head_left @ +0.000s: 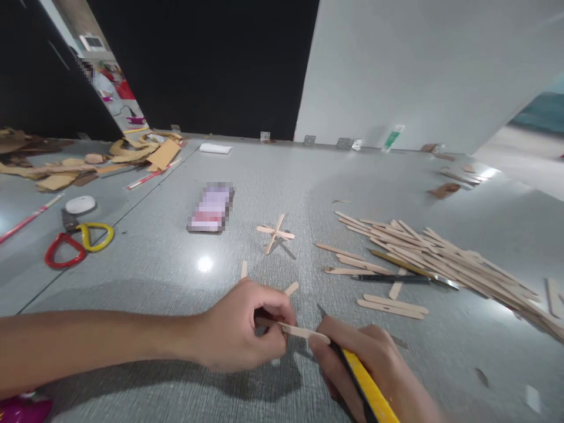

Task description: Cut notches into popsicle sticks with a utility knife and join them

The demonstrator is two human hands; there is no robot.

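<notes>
My left hand (249, 326) is closed, pinching a wooden popsicle stick (304, 333) between thumb and fingers. The stick's free end points right. My right hand (374, 358) grips a yellow and black utility knife (368, 385). Its blade tip shows beyond the fingers, and the right thumb touches or nearly touches the stick's end. Just past the left hand, two more stick ends (291, 289) stick out, partly hidden by it. Farther off stands a small star-shaped piece made of crossed popsicle sticks (275, 233).
A large pile of popsicle sticks (458, 264) spreads to the right, with a dark pen-like tool (392, 278) before it. Scissors (79, 242) with red and yellow handles lie left, near a white oval case (80, 204). A phone (211, 207) and cardboard scraps (145, 153) lie farther back.
</notes>
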